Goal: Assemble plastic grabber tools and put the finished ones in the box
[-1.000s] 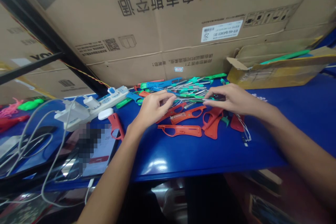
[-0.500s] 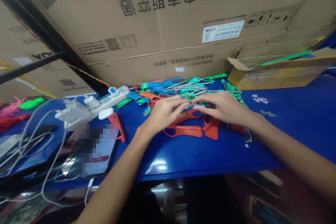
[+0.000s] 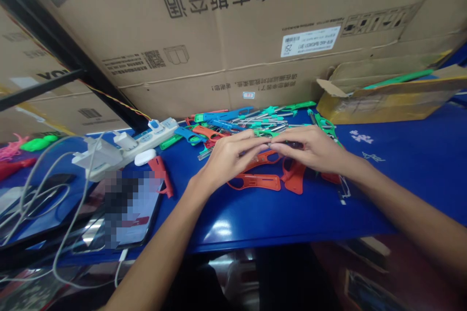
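My left hand and my right hand meet fingertip to fingertip over the blue table. Both are closed in a pinch on something small, mostly hidden by the fingers; a dark bit shows under the right fingers. Just below them lie orange plastic handle halves with finger loops, one flat shell and another beside it. Behind the hands spreads a heap of metal tubes with green ends, plus blue handle shells and an orange one.
At the left, a white power strip with plugs and cables stands near a phone-like device, a white case and a red handle piece. An open carton sits at the back right, before a large cardboard box.
My hands have drawn closer, and the fingertips now touch over the small item. The left fingers have shifted slightly right. The parts on the table lie as before.
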The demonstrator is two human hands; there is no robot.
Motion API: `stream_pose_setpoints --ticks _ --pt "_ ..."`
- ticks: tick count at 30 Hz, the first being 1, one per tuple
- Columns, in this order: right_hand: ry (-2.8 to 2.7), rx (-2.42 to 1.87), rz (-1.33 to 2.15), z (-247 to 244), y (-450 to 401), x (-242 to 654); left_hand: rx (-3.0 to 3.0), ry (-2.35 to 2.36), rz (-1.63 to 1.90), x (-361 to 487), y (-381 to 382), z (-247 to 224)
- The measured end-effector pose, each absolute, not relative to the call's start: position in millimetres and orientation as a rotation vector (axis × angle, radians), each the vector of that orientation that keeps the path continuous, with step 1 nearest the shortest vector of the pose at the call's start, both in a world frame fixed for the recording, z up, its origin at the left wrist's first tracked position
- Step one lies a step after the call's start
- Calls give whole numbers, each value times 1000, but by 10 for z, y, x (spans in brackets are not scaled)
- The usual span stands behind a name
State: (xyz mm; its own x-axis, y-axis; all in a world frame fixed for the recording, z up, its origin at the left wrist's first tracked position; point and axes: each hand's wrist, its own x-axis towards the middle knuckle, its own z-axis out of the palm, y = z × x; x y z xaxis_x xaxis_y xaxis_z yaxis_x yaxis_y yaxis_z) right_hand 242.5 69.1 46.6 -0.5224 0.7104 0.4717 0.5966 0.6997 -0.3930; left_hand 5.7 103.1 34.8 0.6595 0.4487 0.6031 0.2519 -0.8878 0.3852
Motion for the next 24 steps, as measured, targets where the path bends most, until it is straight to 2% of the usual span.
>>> stream_pose_setpoints --ticks 14,19,24 --pt "-2180 -914 186 435 688 2395 2326 663 1038 99 965 388" --pt "-2182 -893 102 477 670 2367 2102 727 999 112 957 404" --pt "-2291 -897 -88 480 674 2370 2141 741 982 111 979 382"
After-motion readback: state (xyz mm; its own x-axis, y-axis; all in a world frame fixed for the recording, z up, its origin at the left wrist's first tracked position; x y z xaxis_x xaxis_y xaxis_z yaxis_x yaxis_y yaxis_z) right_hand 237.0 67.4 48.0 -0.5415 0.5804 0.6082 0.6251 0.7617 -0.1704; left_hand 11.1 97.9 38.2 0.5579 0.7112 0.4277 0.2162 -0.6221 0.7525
